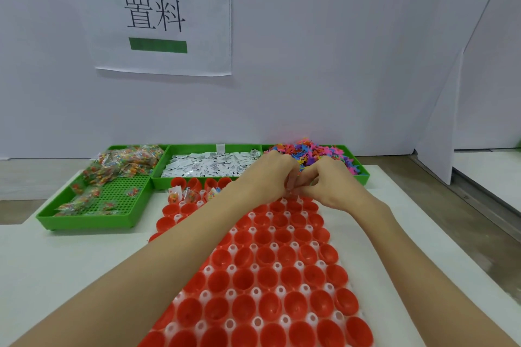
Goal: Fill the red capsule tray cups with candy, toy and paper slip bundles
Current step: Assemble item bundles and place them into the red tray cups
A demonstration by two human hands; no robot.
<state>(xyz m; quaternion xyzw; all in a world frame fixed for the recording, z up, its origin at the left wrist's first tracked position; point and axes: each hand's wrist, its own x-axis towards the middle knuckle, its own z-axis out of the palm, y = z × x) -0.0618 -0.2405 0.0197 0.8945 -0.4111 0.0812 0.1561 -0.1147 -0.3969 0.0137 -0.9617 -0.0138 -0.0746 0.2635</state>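
The red capsule tray [270,270] lies in front of me with several rows of open red cups. A few cups at its far left corner hold candy bundles [183,196]. My left hand [267,175] and my right hand [329,180] meet over the tray's far edge, fingers curled and pinching something small between them; what it is stays hidden by the fingers. Behind stand three green bins: candy packets [124,163] on the left, white paper slips [208,165] in the middle, colourful plastic toys [315,151] on the right.
The bins sit against a white wall with a paper sign [158,14]. The white table top [56,262] stretches left of the tray; its right edge [451,248] drops to a grey floor. A white panel [439,135] stands at the right.
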